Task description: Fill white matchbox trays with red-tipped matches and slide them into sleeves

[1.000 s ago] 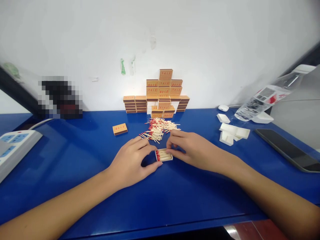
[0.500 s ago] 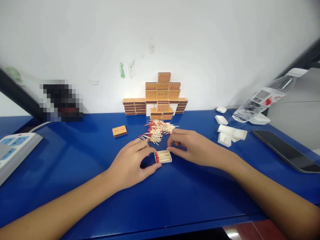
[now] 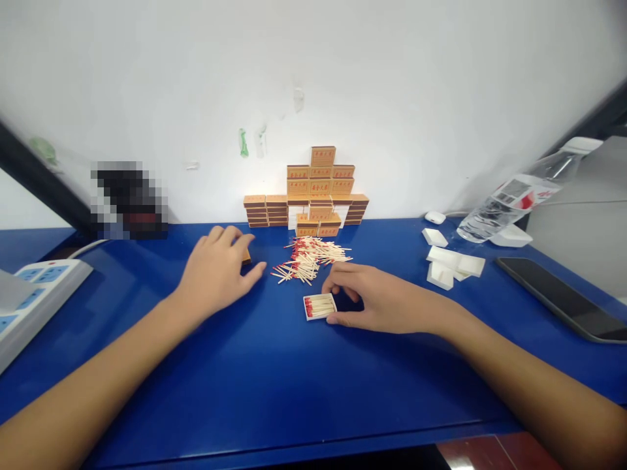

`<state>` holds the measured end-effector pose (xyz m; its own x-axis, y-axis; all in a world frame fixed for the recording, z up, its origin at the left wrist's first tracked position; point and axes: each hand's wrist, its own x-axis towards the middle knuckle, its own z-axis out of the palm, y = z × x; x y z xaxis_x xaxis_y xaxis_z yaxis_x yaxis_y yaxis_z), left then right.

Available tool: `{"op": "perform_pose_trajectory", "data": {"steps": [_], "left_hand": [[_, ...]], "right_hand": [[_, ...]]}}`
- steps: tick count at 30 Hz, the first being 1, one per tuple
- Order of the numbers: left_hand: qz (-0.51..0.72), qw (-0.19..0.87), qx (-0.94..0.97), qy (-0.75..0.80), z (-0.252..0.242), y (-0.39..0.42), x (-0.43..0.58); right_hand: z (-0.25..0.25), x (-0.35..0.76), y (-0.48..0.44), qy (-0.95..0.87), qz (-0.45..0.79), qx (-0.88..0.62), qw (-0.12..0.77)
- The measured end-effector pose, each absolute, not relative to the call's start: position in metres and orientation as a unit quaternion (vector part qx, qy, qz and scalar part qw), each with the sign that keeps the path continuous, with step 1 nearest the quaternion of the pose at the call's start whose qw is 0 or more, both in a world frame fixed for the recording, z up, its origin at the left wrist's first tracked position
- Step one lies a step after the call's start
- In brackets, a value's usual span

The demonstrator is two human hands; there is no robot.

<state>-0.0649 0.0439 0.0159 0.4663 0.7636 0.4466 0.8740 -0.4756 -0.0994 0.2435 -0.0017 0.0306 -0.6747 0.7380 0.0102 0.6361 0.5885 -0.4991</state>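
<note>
My left hand is over the orange matchbox sleeve, hiding most of it. Its thumb stands apart from the fingers, and I cannot make out whether they touch the sleeve. A small white matchbox tray lies on the blue table, filled with red-tipped matches. Around the tray's right end curls my right hand, thumb at the near corner and fingers at the far one. A loose heap of matches spreads just beyond the tray.
Stacked matchboxes form a stepped structure against the wall. On the right are white box pieces, a leaning water bottle and a phone. A power strip sits at the left.
My left hand has let go of the tray and moved left and away from me to the matchbox sleeve. My right hand's thumb has come down to the tray's near right corner.
</note>
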Motion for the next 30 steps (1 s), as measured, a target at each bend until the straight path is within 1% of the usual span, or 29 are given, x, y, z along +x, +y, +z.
{"op": "perform_pose_trajectory", "data": {"steps": [1,3,6,10,13,17,20,24,30], "left_hand": [[-0.143,0.165,-0.834,-0.506,0.016,0.050,-0.073],[-0.097,0.144,-0.833,-0.526,0.016,0.059,-0.085],[-0.086,0.109,-0.851,-0.506,0.015,0.060,-0.089],[-0.150,0.066,-0.881,-0.444,0.018,0.045,-0.071],[-0.208,-0.007,-0.896,-0.392,0.019,0.031,-0.056],[-0.239,-0.102,-0.906,-0.334,0.018,0.021,-0.046],[-0.257,-0.131,-0.902,-0.322,0.017,0.020,-0.045],[-0.266,-0.145,-0.896,-0.324,0.016,0.023,-0.045],[-0.273,-0.190,-0.875,-0.352,0.017,0.024,-0.044]], "right_hand": [[0.031,0.244,-0.001,-0.884,0.233,-0.388,0.114],[0.032,0.246,0.001,-0.880,0.229,-0.396,0.129],[0.034,0.250,0.004,-0.865,0.230,-0.416,0.161],[0.032,0.253,0.008,-0.855,0.229,-0.412,0.217],[0.029,0.252,0.008,-0.846,0.244,-0.402,0.252],[0.028,0.249,0.006,-0.846,0.260,-0.377,0.272],[0.030,0.248,0.004,-0.847,0.262,-0.371,0.275],[0.031,0.251,0.005,-0.851,0.249,-0.365,0.284],[0.034,0.254,0.005,-0.857,0.218,-0.364,0.293]]}}
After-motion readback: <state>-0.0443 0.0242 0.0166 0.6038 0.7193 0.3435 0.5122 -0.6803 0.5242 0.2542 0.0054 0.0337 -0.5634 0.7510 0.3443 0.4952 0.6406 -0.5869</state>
